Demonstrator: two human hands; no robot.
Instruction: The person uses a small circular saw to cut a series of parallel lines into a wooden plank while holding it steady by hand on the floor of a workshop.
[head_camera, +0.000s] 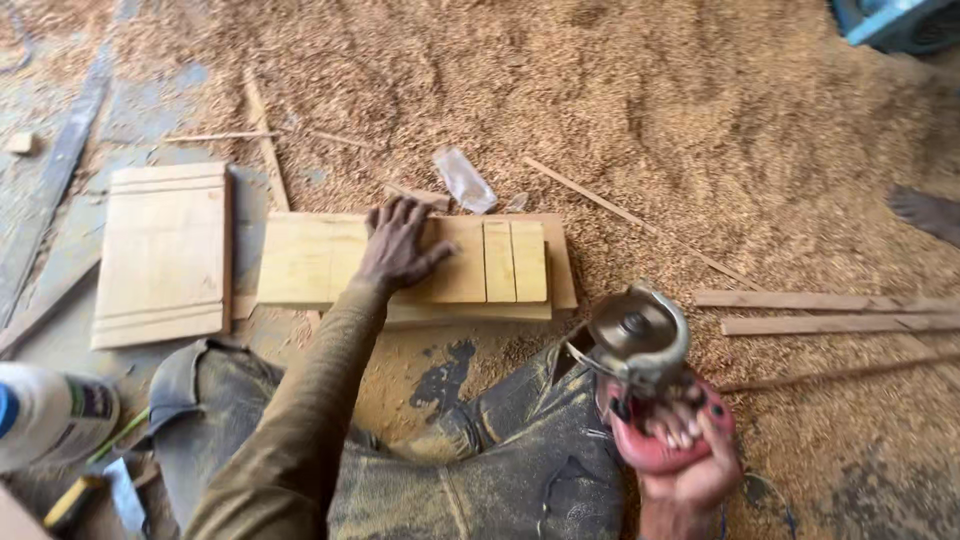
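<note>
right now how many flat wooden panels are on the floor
2: a grooved panel at left, and one under the left hand, resting on a board. Sawdust may hide others.

The person's left arm, in a brown long sleeve, stretches forward and slightly to the right from the lower left. The left hand (398, 248) lies palm down with fingers spread and thumb angled to the right. The right hand (690, 470) sits low on the right, wrist bent upward, its fingers (676, 432) curled tightly in a closed grip. The hands are well apart.
</note>
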